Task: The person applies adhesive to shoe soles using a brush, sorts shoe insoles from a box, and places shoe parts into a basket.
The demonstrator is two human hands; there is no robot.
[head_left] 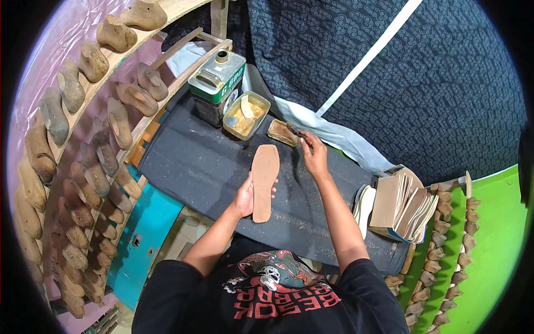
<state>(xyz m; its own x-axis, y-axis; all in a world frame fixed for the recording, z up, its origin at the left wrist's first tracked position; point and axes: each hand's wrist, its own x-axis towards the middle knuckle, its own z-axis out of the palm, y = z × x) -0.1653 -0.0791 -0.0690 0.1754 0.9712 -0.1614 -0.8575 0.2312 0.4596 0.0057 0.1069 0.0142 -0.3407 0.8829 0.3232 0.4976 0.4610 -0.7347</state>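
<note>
My left hand (pixel 244 197) is closed around the waist of a tan shoe insole (pixel 266 178), which lies lengthwise above the dark table with its broad end away from me. To the right, my right hand (pixel 315 157) pinches a dark, thin tool that looks like a brush (pixel 298 133). The tool's tip reaches the right end of a small tray (pixel 275 131) with brownish contents. Beside that tray stands a larger yellowish tub (pixel 240 130), holding a pale curved piece and some amber residue.
A green and black metal can (pixel 216 89) stands behind the tub. At the right, a box (pixel 384 207) holds upright insole sheets, with white soles (pixel 364 209) beside it. Racks of wooden shoe lasts (pixel 92 170) line the left; more hang at the right. A dark patterned curtain (pixel 356 72) hangs behind.
</note>
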